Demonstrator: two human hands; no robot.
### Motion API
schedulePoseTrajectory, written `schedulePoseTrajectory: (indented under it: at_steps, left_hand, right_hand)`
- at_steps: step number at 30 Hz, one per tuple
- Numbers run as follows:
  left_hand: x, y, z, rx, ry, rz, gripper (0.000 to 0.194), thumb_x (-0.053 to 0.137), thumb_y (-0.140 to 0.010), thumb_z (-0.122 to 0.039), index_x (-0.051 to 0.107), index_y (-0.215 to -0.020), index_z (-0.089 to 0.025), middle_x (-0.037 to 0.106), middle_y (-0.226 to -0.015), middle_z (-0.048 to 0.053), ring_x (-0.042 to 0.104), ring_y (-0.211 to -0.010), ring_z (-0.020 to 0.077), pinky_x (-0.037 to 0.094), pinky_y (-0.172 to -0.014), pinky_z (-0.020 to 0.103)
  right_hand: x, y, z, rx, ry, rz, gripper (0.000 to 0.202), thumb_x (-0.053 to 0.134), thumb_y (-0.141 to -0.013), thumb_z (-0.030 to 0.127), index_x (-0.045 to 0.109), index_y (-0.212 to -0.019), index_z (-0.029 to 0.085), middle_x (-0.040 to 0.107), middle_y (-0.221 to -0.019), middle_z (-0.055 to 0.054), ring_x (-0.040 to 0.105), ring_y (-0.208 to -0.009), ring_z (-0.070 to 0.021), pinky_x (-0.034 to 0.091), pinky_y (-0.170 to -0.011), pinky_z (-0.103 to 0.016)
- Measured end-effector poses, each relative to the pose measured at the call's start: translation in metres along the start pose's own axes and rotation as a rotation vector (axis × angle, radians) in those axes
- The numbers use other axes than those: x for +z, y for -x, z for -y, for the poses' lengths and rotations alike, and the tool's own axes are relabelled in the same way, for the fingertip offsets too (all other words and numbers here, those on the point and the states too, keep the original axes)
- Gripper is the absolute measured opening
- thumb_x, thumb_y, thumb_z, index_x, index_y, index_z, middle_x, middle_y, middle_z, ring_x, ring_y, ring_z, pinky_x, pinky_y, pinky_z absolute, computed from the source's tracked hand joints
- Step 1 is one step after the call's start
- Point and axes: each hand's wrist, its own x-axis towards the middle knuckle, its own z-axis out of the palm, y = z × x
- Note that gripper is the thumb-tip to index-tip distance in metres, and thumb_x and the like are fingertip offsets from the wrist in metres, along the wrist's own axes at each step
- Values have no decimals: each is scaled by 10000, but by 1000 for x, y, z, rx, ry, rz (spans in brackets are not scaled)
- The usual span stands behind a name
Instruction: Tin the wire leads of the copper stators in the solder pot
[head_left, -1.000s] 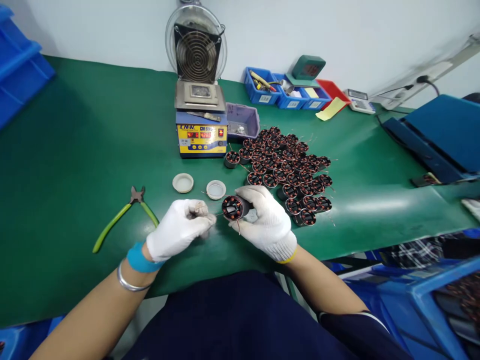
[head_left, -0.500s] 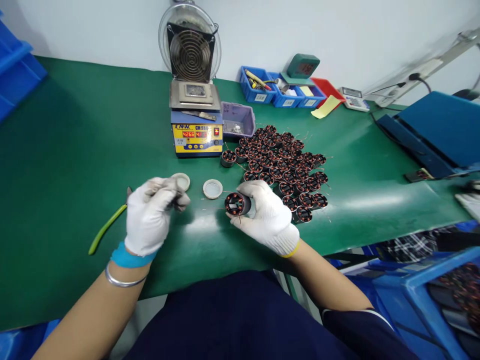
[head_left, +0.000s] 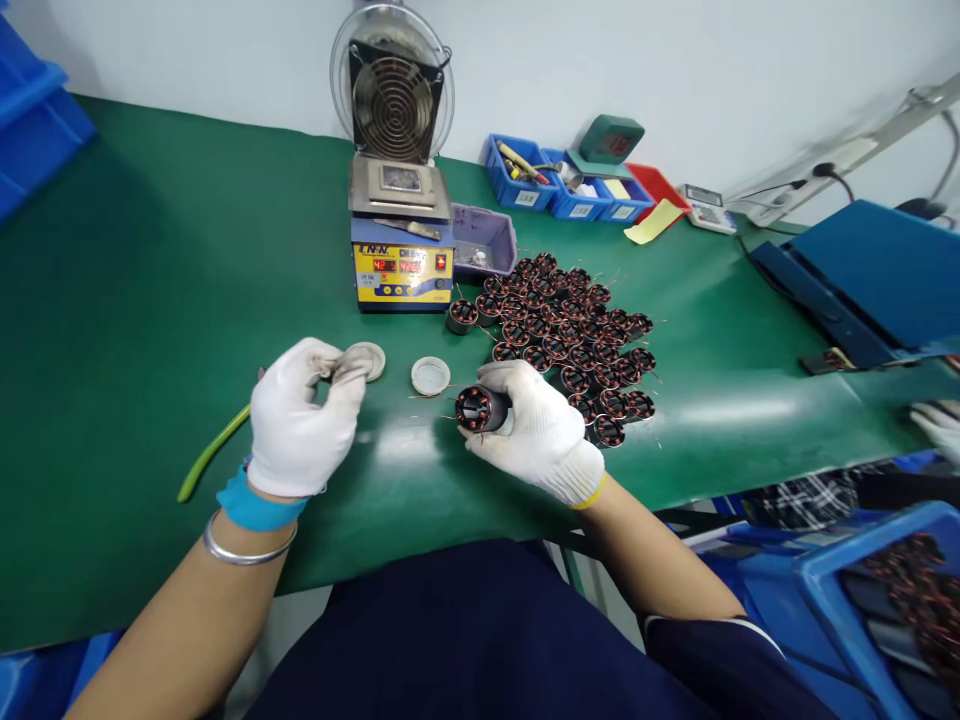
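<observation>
My right hand, in a white knit glove, grips a black cylindrical motor stator with copper windings, its open end turned toward the left. Thin wire ends stick out from it. My left hand, gloved too, has thumb and fingers pinched together at a small round pale dish. Whatever lies between those fingertips is hidden. A second shallow dish sits between my hands. Beside my left hand lies a tool with a green handle, its head mostly covered by the glove.
Many more stators stand grouped right of centre. Behind are a yellow-blue solder pot, a purple tray, blue bins and a red bin. Another person's gloved hand shows at the right edge. A blue crate holds more stators.
My left hand has moved slightly up and right, its fingertips now at the left dish. My right hand still holds the stator. Another person's gloved hand is more visible at the right edge.
</observation>
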Motion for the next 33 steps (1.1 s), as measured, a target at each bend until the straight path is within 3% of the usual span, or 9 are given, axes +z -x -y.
schedulePoseTrajectory:
  at_steps: [3, 6, 8, 10, 13, 17, 23, 28, 33]
  left_hand:
    - [6, 1, -5, 76, -62, 213, 211, 650, -837, -351, 641, -956, -176, 684, -908, 64, 650, -863, 222, 495, -786, 341]
    - [14, 5, -7, 227, -171, 327, 225, 580, -889, -357, 622, -756, -181, 642, -718, 49, 614, -712, 204, 448, -662, 326]
    - [16, 8, -5, 267, -205, 277, 289, 550, -899, -321, 560, -640, -193, 591, -622, 38, 560, -613, 185, 405, -602, 320]
    - [14, 8, -3, 248, -208, 201, 252, 577, -869, -314, 559, -646, -199, 593, -629, 39, 561, -619, 188, 409, -604, 319]
    - [9, 5, -2, 122, -146, 61, 165, 604, -840, -286, 580, -700, -203, 629, -682, 27, 595, -662, 185, 453, -649, 312]
    - [5, -3, -4, -84, -21, -145, 186, 622, -848, -252, 554, -680, -209, 621, -660, -15, 600, -651, 156, 483, -672, 288]
    - [5, -5, -7, -166, 39, -104, 229, 620, -870, -278, 563, -661, -205, 611, -646, -23, 598, -640, 138, 494, -681, 279]
    - [5, -5, -14, -207, 47, -111, 245, 604, -879, -310, 571, -660, -204, 604, -650, -17, 617, -649, 143, 506, -687, 285]
    - [4, -7, -20, -238, 81, -161, 214, 618, -853, -291, 571, -662, -208, 626, -648, -15, 622, -653, 157, 520, -675, 294]
  right_hand:
    - [0, -2, 3, -35, 10, 51, 528, 776, -648, 242, 576, -1136, 205, 600, -1225, -82, 627, -1092, -265, 567, -876, -381]
    - [0, -2, 9, -32, 10, 109, 529, 766, -665, 243, 575, -1158, 230, 595, -1239, -69, 625, -1093, -258, 563, -869, -367]
    - [-1, -1, 12, -10, 5, 129, 545, 767, -661, 234, 572, -1169, 232, 604, -1219, -62, 631, -1076, -255, 559, -874, -370]
    - [-2, -2, 13, 7, -4, 128, 553, 769, -663, 235, 570, -1179, 234, 613, -1197, -51, 635, -1062, -248, 556, -873, -364]
    - [-3, -7, 8, 44, 11, 94, 508, 749, -677, 244, 588, -1159, 237, 620, -1161, -32, 635, -1044, -237, 549, -859, -343]
    - [-3, -23, -4, 91, 106, 118, 469, 727, -709, 250, 618, -1165, 244, 617, -1170, -22, 634, -1022, -252, 541, -865, -362]
    - [-1, -40, -10, 138, 322, 227, 553, 729, -784, 304, 580, -1317, 300, 588, -1268, -27, 639, -1027, -300, 562, -777, -382]
    - [-6, -46, -5, 105, 402, 322, 515, 735, -816, 333, 590, -1310, 307, 601, -1241, -27, 649, -988, -279, 548, -717, -333]
    - [-10, -60, 1, 125, 419, 384, 474, 764, -797, 378, 637, -1243, 282, 631, -1159, -48, 631, -1023, -316, 537, -739, -354]
